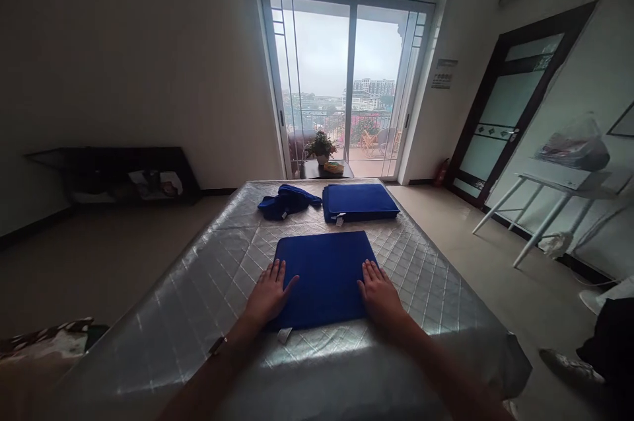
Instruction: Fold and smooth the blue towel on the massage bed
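A blue folded cloth (321,279) lies flat before me on a table with a silver quilted cover (218,262). My left hand (270,292) rests on its left edge, fingers stretched out and thumb spread. On the right edge lies my right hand (379,292), palm down with its fingers extended. A white tag (284,335) sticks out at the cloth's near left edge. Farther back, a stack of folded blue cloths (361,201) sits on the right, its small white tag showing. Beside that stack, to the left, is a crumpled blue cloth (290,201).
Behind the table, a potted plant (321,145) stands on a small dark table before the sliding glass door (349,77). At the right are a white stool (549,193) with a plastic bag on it and a person's dark-clad leg (607,348). A dark low cabinet (123,173) lines the left wall.
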Demonstrator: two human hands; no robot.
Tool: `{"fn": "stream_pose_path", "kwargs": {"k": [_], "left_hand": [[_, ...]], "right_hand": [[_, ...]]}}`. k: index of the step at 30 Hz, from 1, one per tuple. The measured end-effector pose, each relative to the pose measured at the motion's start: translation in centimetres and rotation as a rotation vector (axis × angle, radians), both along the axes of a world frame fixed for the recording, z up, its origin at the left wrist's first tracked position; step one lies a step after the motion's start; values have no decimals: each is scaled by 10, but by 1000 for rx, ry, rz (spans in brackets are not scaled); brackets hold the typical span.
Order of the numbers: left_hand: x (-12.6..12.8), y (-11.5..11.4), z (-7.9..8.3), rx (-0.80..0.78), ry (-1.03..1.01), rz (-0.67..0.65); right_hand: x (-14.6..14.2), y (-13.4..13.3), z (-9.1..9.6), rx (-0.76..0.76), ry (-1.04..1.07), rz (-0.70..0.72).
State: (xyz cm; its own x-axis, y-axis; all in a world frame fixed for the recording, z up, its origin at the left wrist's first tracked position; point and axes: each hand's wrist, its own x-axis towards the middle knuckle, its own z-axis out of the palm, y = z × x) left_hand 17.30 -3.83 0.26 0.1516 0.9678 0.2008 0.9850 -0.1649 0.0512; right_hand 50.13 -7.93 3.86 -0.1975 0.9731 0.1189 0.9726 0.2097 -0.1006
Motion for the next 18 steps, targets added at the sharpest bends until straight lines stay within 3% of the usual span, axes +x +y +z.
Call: {"fn": "stream_pose_path", "kwargs": {"k": [2, 4, 9, 12, 15, 18], "left_hand": [[12, -3, 9, -39, 24, 32], [40, -8, 19, -91, 0, -8], [150, -26, 34, -154, -126, -424], [190, -31, 32, -69, -173, -661], [186, -32, 26, -41, -179, -678], [145, -35, 20, -83, -138, -543]], "right_hand": [[3, -17, -6, -43, 21, -31], [4, -25, -9, -68, 37, -68], [5, -25, -7, -107, 22, -69], [7, -25, -8, -117, 6, -55], [7, -26, -7, -109, 6, -57], [5, -27, -5, -112, 33, -81]]}}
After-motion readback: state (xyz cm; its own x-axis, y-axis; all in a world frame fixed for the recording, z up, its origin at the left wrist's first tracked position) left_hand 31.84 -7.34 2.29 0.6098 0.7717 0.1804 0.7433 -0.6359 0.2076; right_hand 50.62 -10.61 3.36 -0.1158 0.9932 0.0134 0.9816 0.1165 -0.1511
